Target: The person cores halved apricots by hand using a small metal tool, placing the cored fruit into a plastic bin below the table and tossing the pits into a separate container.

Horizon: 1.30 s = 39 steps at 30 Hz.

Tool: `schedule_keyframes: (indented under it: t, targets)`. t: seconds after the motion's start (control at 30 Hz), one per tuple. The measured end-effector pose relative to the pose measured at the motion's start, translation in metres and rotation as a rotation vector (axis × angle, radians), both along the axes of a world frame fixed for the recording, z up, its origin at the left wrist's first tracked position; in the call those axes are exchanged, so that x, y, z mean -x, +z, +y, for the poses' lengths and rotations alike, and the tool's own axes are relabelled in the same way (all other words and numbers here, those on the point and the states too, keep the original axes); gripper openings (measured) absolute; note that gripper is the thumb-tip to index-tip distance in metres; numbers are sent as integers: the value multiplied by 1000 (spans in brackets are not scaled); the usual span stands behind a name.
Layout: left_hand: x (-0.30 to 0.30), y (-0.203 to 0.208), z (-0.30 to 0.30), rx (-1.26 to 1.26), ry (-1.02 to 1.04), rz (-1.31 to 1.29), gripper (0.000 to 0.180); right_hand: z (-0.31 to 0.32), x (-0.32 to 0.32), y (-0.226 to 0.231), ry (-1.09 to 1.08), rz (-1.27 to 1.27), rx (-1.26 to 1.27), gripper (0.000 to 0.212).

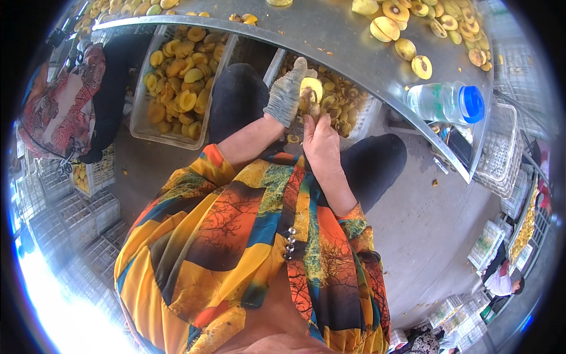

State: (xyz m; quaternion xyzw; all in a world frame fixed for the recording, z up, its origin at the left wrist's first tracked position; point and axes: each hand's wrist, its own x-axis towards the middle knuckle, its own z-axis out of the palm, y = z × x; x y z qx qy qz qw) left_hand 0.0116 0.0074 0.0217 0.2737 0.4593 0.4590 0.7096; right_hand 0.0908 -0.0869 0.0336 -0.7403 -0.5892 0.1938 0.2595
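Observation:
My left hand (286,94), in a grey knit glove, is closed around a yellow peach half (311,88), its cut face turned toward me. My bare right hand (322,140) grips a small pitting tool (313,108) with a narrow, brownish metal end. That end meets the lower part of the peach's cut face; its exact shape is hard to make out. Both hands are above a crate (367,118) of peach pieces, between my knees and just in front of the metal table (330,36).
Whole and halved peaches (386,28) lie on the table. A clear bottle (439,101) with a blue cap stands near its right edge. A white crate (171,138) of peach halves sits to my left. Beyond it is another person (65,106). Stacked crates (498,147) stand at right.

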Motion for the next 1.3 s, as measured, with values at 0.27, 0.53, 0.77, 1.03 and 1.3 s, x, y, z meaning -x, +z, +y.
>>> schedule_keyframes:
  t: [0.27,0.53,0.77,1.03,1.3]
  targets:
    - [-1,-3,-15,-378,-101,355,43,-5,7,2,-64,-24,68,31]
    - [13,3,-2,-439,-482,398,36,-13,8,3,38,244,188,31]
    - [13,6,10,266,-392,-290,32,-8,3,0,-13,425,197,30]
    - [14,-29,5,-988,-676,1296,47,-7,15,10,-124,1091,525,17]
    - [2,-33,8,-774,-812,840,23,-13,14,13,-244,1178,605,7]
